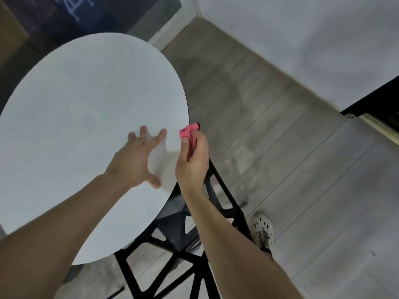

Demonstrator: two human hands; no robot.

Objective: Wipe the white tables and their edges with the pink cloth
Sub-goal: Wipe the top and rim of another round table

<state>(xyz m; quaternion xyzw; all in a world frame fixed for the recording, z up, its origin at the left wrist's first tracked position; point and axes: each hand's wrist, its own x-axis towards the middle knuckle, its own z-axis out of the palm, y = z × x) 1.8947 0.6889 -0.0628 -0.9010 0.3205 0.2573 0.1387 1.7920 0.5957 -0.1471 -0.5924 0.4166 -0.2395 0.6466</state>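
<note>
My two bare forearms come up from the bottom of the frame. Under and between them, at lower centre, stands a black chair (172, 244) with an open lattice frame, tucked partly beneath the bench and right against its near-right rim. To the right of it, on the floor, I see my pale perforated shoe (263, 227).

My left hand (138, 158) is spread, fingers apart and gripping nothing, over the bench top near its right edge; I cannot tell whether the palm touches the surface, though a soft shadow lies just beside it. My right hand (193, 156) is closed around the pink cloth (189, 131), which is bunched up and sticks out above my thumb, just off the right rim of the bench, close to the edge at the centre of the frame.

The bench (86, 104) is a round white top filling the left half of the picture, bare and matt, with a thin dark edge along its right side.

Beyond it, the floor (269, 126) is grey wood-look planks running across the right half. A pale wall (302, 39) fills the upper right, with a dark opening (375, 98) at the right margin. In the upper left is a dark glass panel (86, 16) with a faint white drawing on it.
</note>
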